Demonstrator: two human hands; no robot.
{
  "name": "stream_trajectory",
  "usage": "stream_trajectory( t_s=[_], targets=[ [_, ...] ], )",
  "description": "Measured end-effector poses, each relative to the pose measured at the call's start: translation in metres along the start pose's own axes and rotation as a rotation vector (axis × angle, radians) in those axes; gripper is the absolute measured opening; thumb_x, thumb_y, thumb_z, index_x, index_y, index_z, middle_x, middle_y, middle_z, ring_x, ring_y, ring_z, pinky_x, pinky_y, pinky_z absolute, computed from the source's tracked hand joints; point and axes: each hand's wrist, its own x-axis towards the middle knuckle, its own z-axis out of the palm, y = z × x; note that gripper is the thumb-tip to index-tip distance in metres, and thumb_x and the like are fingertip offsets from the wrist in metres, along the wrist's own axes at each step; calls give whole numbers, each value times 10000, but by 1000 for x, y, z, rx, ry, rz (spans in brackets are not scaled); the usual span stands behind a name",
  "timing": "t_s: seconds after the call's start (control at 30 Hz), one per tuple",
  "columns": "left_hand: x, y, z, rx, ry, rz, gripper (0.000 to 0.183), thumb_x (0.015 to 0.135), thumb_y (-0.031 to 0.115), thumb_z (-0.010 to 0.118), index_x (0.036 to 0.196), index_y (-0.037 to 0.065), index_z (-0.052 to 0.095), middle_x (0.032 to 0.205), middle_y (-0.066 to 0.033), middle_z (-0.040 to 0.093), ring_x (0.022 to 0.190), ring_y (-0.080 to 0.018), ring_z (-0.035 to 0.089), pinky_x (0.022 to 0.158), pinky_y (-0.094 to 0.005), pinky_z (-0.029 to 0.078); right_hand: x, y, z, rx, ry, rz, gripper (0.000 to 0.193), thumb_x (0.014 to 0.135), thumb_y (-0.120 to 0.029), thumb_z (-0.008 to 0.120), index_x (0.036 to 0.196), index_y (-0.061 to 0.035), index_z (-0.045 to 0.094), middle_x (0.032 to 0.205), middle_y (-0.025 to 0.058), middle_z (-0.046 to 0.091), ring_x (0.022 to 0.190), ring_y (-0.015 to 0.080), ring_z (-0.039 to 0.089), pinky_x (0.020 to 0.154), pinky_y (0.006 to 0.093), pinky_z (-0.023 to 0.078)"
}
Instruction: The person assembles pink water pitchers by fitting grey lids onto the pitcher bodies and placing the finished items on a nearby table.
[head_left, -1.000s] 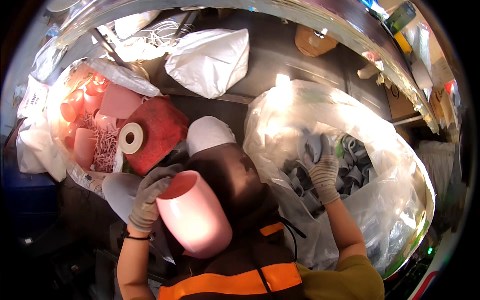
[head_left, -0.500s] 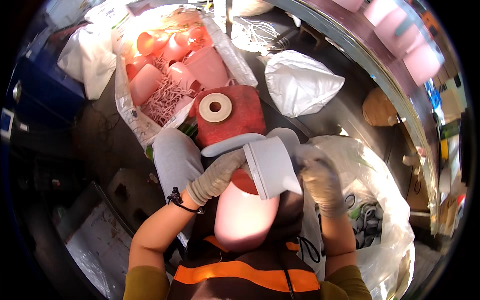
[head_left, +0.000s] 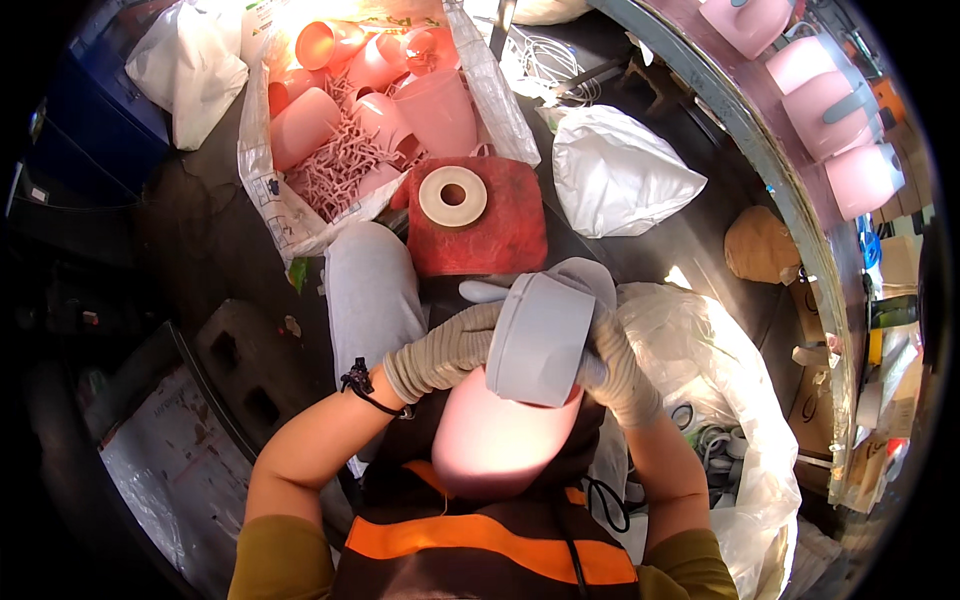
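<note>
A broad grey plastic jug top [head_left: 540, 340] is tilted over the mouth of a pink jug body [head_left: 505, 435], which leans against my lap. My gloved left hand [head_left: 445, 352] is closed on the left side of the grey top, its fingers partly hidden behind it. Against the right side presses my gloved right hand [head_left: 622, 378], fingers bent round the edge. A pale grey strip, perhaps a handle, sticks out behind the top near my left fingertips. Most of the pink rim is hidden under the grey piece.
Ahead stands a red block [head_left: 480, 230] with a cream ring [head_left: 453, 196] on it. Beyond, a white sack [head_left: 258, 210] holds several pink jug bodies and pink strips. A clear plastic bag [head_left: 735, 385] with grey parts is at right. Finished-looking pink jugs [head_left: 825, 115] line a shelf.
My right hand has come in from the right onto the grey top. The top has turned, so its pointed spout no longer shows. The view has shifted a little.
</note>
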Motion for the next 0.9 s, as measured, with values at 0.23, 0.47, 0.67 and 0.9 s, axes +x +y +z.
stream_trajectory(
  t_s=[0.23, 0.47, 0.67, 0.9],
  targets=[
    [0, 52, 12, -273, 429, -361, 363, 971, 235, 591, 1244, -4, 581, 1177, -93, 644, 1097, -189, 590, 965, -308, 456, 5, 16, -9, 655, 192, 507, 448, 945, -304, 634, 1284, -31, 532, 1097, 108, 645, 884, 225, 655, 726, 362, 533],
    [-22, 50, -2, -499, 442, -353, 343, 1020, 303, 498, 1097, -5, 627, 1094, -124, 676, 1005, -200, 635, 935, -305, 485, 8, 0, -58, 811, 231, 621, 724, 793, -313, 752, 1406, -62, 459, 1090, 50, 636, 758, 91, 580, 579, 204, 464],
    [12, 44, 10, -1291, 227, -315, 589, 972, 479, 531, 1313, -2, 528, 1297, -138, 597, 1180, -230, 580, 1046, -373, 442, -8, -11, -72, 1002, 135, 640, 504, 860, -225, 685, 1275, 38, 572, 836, -25, 616, 574, 22, 430, 513, 169, 348],
    [26, 29, 25, -1418, 401, -464, 746, 921, 599, 535, 1416, 50, 442, 1366, -113, 551, 1251, -231, 536, 1091, -397, 408, -14, 6, -65, 1081, -19, 905, 361, 916, -199, 645, 1195, 25, 603, 682, -57, 467, 546, 14, 381, 480, 180, 314]
  ],
)
